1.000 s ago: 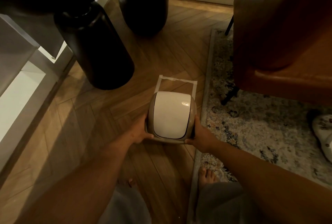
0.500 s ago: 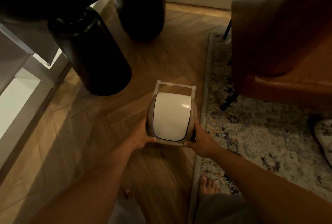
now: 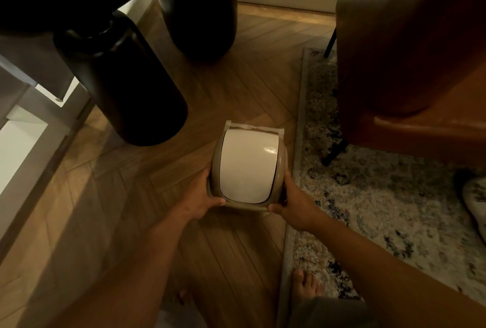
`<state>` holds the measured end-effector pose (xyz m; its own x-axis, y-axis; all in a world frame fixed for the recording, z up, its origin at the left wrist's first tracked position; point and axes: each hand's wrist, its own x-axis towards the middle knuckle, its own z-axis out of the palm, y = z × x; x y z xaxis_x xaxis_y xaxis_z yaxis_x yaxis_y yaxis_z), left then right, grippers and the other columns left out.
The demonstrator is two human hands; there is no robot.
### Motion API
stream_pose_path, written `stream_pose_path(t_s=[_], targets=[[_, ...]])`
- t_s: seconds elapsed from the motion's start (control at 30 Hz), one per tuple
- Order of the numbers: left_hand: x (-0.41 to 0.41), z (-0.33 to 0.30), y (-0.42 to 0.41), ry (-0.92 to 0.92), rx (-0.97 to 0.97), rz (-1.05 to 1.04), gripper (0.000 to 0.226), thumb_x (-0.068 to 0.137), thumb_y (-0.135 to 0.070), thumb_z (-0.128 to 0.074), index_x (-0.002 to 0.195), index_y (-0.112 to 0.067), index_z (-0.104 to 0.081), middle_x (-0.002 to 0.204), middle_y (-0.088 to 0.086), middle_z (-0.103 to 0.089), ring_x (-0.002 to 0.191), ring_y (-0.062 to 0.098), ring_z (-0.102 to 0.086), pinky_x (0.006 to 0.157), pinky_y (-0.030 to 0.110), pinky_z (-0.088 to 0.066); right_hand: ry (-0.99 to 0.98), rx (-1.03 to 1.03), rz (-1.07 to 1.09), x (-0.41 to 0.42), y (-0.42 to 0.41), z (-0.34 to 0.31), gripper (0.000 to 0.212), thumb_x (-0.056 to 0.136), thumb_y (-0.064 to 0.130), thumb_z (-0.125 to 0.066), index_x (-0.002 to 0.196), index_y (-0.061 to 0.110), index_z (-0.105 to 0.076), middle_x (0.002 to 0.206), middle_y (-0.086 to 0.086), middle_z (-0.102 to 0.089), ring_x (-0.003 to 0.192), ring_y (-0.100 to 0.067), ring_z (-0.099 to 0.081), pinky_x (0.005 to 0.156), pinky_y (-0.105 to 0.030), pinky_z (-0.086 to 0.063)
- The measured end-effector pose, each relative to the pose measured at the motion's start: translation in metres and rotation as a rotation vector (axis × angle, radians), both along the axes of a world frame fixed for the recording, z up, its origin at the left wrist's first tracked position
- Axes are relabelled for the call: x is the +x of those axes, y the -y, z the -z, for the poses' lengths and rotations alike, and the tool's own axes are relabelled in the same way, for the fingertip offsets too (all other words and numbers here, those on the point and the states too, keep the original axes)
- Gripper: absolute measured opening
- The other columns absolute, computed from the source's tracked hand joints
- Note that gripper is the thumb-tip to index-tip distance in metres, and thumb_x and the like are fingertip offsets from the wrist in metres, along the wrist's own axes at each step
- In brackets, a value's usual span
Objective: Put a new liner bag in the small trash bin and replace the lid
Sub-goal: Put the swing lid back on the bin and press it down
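The small trash bin (image 3: 283, 159) sits over the wooden floor, seen from above, with its beige lid and white swing flap (image 3: 247, 163) on top. My left hand (image 3: 201, 196) grips the lid's left side and my right hand (image 3: 294, 202) grips its right side. Behind the bin, a square outline of pale tape (image 3: 253, 127) shows on the floor; the bin covers most of it. The bin's body and any liner bag are hidden under the lid.
Two thick black table legs (image 3: 126, 85) stand left and behind the bin. A brown leather chair (image 3: 410, 59) stands on a patterned rug (image 3: 381, 209) at the right. My bare feet (image 3: 306, 284) are near the bottom edge. A white slipper (image 3: 476, 201) lies far right.
The bin, held in both hands, has shifted slightly away from me toward the tape outline, now covering more of it. My grip on the lid has stayed the same.
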<state>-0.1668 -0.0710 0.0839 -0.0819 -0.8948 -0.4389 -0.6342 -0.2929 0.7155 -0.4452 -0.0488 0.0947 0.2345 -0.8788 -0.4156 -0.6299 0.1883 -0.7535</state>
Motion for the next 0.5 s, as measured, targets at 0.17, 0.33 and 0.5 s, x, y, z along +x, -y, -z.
stream_pose_path(t_s=[0.17, 0.33, 0.5], targets=[[-0.008, 0.004, -0.002, -0.042, 0.003, 0.001, 0.109, 0.068, -0.018, -0.087, 0.154, -0.028, -0.02, 0.155, 0.0, -0.036, 0.142, 0.019, -0.031, 0.106, 0.029, -0.027, -0.005, -0.019, 0.01, -0.001, -0.003, 0.005, 0.118, 0.085, 0.02, -0.078, 0.16, 0.031, 0.013, 0.16, -0.001, -0.038, 0.143, -0.023, -0.042, 0.113, -0.045, -0.041], [-0.009, 0.004, 0.003, -0.038, 0.004, -0.003, 0.104, 0.072, -0.013, -0.084, 0.154, -0.023, -0.021, 0.155, 0.003, -0.035, 0.143, 0.021, -0.03, 0.113, 0.037, -0.028, 0.06, -0.026, 0.068, 0.003, -0.005, 0.016, 0.111, 0.09, 0.015, -0.073, 0.16, 0.034, 0.01, 0.162, 0.004, -0.034, 0.146, -0.017, -0.035, 0.115, -0.034, -0.035], [-0.013, 0.006, 0.021, -0.02, -0.004, -0.023, 0.097, 0.076, -0.015, -0.081, 0.153, -0.02, -0.023, 0.153, 0.006, -0.038, 0.141, 0.024, -0.034, 0.11, 0.035, -0.03, 0.051, -0.053, 0.123, 0.003, 0.009, 0.022, 0.105, 0.092, 0.018, -0.072, 0.16, 0.036, 0.007, 0.157, 0.002, -0.043, 0.139, -0.021, -0.045, 0.103, -0.025, -0.042]])
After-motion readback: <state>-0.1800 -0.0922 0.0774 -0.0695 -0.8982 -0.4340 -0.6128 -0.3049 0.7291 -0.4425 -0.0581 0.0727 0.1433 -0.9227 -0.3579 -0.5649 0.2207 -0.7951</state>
